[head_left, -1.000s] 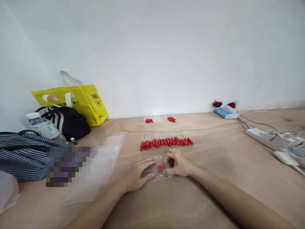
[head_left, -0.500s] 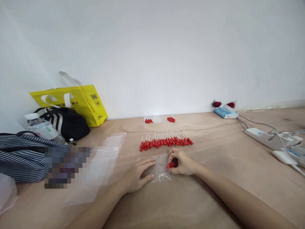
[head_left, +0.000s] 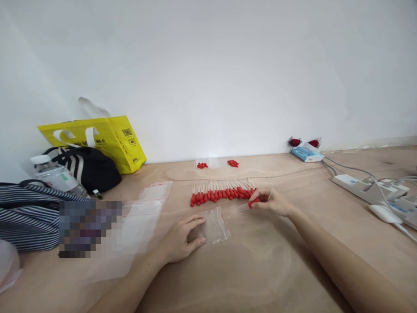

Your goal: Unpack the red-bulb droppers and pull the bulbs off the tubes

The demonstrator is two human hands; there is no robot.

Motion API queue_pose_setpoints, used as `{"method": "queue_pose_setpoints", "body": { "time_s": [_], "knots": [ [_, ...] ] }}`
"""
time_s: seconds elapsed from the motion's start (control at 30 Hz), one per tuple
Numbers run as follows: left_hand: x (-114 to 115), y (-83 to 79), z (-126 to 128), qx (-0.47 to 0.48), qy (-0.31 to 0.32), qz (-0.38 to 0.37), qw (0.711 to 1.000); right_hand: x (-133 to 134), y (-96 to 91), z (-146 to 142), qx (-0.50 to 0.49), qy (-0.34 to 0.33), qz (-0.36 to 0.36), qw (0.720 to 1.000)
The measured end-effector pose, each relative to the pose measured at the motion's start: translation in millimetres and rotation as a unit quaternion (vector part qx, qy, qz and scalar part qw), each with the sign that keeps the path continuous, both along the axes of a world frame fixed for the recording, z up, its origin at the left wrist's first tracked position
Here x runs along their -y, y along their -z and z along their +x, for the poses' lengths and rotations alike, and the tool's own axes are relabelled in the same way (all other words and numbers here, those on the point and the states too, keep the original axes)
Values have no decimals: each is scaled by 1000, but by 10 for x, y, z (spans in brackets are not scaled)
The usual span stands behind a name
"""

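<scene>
Fingers apart, my left hand (head_left: 184, 237) is open and lies on the left part of a small transparent zip bag (head_left: 216, 226). The bag lies on the table with its red-lined mouth facing right. My right hand (head_left: 269, 202) is closed in a pinch around red-headed sticks (head_left: 254, 203). Their thin pale shafts point left and are blurred; how many there are I cannot tell. Just behind both hands runs a row of red-headed sticks (head_left: 221, 194), heads toward me and pale shafts pointing away. The right hand is beside this row's right end.
Bagged red-headed sticks (head_left: 202, 165) lie near the wall. Flat zip bags (head_left: 143, 226) spread on the left, beside a striped bag (head_left: 29, 217), a bottle (head_left: 61, 176), a black bag (head_left: 97, 169) and a yellow bag (head_left: 130, 148). A power strip (head_left: 355, 189) with cables lies right.
My right hand has moved right and slightly away from me, leaving the bag's mouth with the red-headed sticks still pinched. My left hand stays on the bag.
</scene>
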State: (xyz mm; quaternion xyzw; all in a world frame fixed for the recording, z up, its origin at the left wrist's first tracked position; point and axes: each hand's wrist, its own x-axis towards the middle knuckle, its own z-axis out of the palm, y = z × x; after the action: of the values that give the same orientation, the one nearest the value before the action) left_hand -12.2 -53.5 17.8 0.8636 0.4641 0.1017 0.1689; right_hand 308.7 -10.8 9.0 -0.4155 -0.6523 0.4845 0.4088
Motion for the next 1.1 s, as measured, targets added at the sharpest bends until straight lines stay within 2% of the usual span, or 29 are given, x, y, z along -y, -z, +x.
{"method": "queue_pose_setpoints", "body": {
  "time_s": [0.1, 0.17, 0.23, 0.3, 0.4, 0.57, 0.77, 0.83, 0.93, 1.0, 1.1],
  "knots": [
    [-2, 2, 10, -1, 2, 13, 1000, -107, -4, 161, -44, 142, 43, 988],
    [-10, 0, 21, 6, 8, 22, 1000, -177, 57, 181, -57, 253, 73, 963],
    [-27, -3, 30, 24, 10, 36, 999, -239, 157, 130, -28, 344, 101, 933],
    [-53, 0, 28, 46, 6, 54, 997, -289, 261, 40, 23, 390, 123, 912],
    [-105, 25, -4, 63, -17, 75, 995, -336, 359, -79, 86, 398, 155, 900],
    [-183, 75, -75, 72, -62, 77, 992, -347, 384, -132, 181, 363, 238, 882],
    [-203, 49, -92, 64, -105, 71, 990, -329, 398, -55, 251, 341, 266, 866],
    [-197, 45, -103, 66, -127, 42, 989, -347, 417, -2, 259, 360, 249, 861],
    [-190, 43, -126, 57, -163, -2, 985, -392, 466, 85, 250, 394, 178, 866],
    [-196, 21, -145, 59, -162, -13, 985, -422, 504, 127, 247, 402, 143, 870],
    [-227, -73, -219, 129, -167, -9, 977, -453, 550, 142, 244, 395, 124, 877]
  ]
}}
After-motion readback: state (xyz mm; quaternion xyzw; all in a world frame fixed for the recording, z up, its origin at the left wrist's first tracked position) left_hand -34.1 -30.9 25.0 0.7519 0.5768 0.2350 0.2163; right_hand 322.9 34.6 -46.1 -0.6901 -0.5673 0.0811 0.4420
